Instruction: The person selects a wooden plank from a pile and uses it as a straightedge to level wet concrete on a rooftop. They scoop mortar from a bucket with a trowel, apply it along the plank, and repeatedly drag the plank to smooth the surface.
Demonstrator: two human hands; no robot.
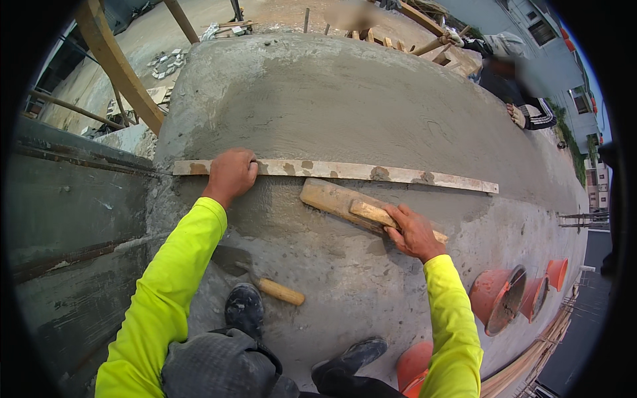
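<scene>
Closed around a long, straight wooden batten [345,171] near its left end is my left hand [230,174]. The batten lies across the grey mortar surface [332,99], spattered with mortar patches. My right hand [417,232] grips the handle of a wooden float [335,201], whose board rests on the mortar just on the near side of the batten. Nearer to me, a trowel [281,292] with a wooden handle lies on the surface, its dark blade partly in shadow beside my left boot [244,310].
Orange buckets [494,298] stand to the right, one holding mortar; another bucket [415,366] is beside my right boot. A dark panel wall [79,205] bounds the left. At the far right crouches a person [514,73] in gloves. Wooden posts [116,60] rise at the far left.
</scene>
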